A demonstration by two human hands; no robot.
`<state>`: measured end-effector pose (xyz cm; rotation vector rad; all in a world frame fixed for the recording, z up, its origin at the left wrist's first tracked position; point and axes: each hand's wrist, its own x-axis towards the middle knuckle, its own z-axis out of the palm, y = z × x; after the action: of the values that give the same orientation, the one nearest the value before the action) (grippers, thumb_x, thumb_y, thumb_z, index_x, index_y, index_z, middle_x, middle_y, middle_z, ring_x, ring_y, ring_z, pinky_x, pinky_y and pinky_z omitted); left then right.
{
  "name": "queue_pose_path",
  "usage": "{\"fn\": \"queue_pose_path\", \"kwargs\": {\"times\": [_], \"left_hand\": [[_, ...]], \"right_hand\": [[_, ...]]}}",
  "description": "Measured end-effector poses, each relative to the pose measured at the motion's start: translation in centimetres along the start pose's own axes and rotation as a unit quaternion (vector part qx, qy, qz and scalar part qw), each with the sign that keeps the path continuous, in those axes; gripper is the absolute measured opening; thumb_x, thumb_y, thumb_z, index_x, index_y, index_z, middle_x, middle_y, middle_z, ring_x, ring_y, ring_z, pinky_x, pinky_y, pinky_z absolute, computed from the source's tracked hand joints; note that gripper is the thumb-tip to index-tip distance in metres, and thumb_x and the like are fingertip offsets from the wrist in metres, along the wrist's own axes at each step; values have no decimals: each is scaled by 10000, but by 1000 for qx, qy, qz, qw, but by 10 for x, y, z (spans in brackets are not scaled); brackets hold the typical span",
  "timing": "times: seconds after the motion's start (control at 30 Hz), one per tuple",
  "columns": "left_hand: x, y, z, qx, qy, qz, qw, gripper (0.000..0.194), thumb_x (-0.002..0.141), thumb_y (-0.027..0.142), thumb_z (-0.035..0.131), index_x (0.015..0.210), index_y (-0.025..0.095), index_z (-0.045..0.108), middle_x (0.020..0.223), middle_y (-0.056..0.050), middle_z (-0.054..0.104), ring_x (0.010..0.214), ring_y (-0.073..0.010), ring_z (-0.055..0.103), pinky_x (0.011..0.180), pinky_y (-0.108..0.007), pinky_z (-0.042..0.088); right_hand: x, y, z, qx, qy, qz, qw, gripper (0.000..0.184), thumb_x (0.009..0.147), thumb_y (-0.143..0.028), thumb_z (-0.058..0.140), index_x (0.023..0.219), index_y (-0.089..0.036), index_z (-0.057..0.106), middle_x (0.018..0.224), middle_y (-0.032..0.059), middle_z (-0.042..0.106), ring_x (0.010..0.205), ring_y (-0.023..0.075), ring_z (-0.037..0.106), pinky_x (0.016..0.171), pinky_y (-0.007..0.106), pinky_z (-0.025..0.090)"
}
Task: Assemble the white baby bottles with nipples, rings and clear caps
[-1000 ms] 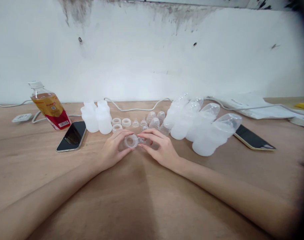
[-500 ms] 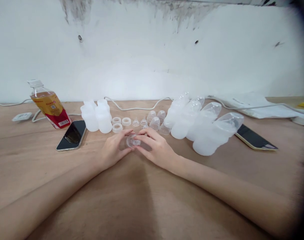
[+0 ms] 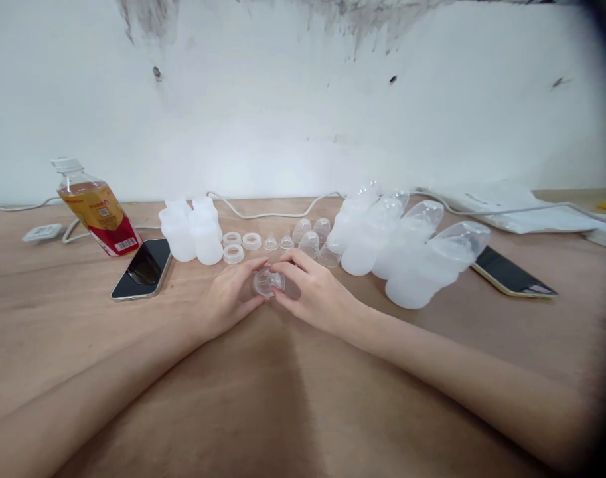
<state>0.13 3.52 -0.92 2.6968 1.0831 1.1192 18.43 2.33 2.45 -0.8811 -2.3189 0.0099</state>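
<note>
Both my hands meet at the middle of the wooden table (image 3: 283, 398). My left hand (image 3: 227, 295) and my right hand (image 3: 312, 292) pinch a small translucent plastic ring with a clear teat (image 3: 267, 282) between their fingertips. Just behind them lie loose white rings (image 3: 233, 253), small clear teats (image 3: 270, 243) and clear caps (image 3: 308, 243). Two white bottles (image 3: 193, 236) stand upright to the left. Several capped white bottles (image 3: 412, 255) lie on their sides to the right.
A drink bottle with a red label (image 3: 96, 212) leans at the left, beside a dark phone (image 3: 143, 269). A second phone (image 3: 514, 279) lies at the right. White cables (image 3: 263, 214), a plug (image 3: 44, 232) and papers (image 3: 512, 206) run along the white wall.
The ring was held apart in my left fingers with the right hand beside it; now both hands have closed together around it, with the clear teat seated in the ring.
</note>
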Motion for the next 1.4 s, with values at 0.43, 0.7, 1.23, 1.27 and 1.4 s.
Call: {"fn": "queue_pose_path", "kwargs": {"times": [0.43, 0.7, 1.23, 1.27, 1.4], "left_hand": [[2, 6, -6, -38, -14, -18, 999, 499, 764, 252, 565, 1200, 178, 335, 1101, -63, 576, 1014, -149, 541, 872, -282, 440], [2, 9, -8, -43, -13, -25, 999, 421, 774, 231, 546, 1160, 204, 381, 1118, -46, 569, 1017, -147, 538, 866, -283, 436], [5, 11, -8, -76, -55, -77, 993, 85, 804, 242, 483, 876, 199, 493, 791, 14, 621, 716, -129, 584, 643, -243, 439], [5, 11, -8, -69, -51, -73, 994, 85, 806, 242, 480, 877, 198, 492, 798, 10, 620, 728, -133, 583, 654, -249, 439], [3, 9, -6, -37, -45, -59, 997, 82, 807, 221, 469, 885, 205, 487, 823, 6, 614, 763, -143, 572, 687, -270, 434]], "right_hand": [[-1, 4, 4, 73, 13, -50, 996, 91, 796, -258, 515, 825, -181, 553, 978, 76, 549, 955, 186, 504, 857, 371, 429], [-3, 10, 14, 349, -68, 211, 911, 225, 837, -294, 425, 992, -159, 517, 878, 58, 597, 715, 126, 586, 588, 254, 492], [-7, 1, 17, 162, -36, 170, 971, 75, 769, -148, 456, 805, -171, 518, 710, 2, 574, 589, 96, 509, 525, 214, 396], [-7, 1, 17, 160, -38, 163, 973, 87, 773, -156, 457, 834, -173, 516, 737, 5, 579, 594, 95, 511, 530, 216, 397], [-9, 2, 18, 161, -49, 155, 973, 162, 767, -171, 487, 927, -185, 503, 792, -1, 606, 603, 94, 527, 556, 221, 408]]}}
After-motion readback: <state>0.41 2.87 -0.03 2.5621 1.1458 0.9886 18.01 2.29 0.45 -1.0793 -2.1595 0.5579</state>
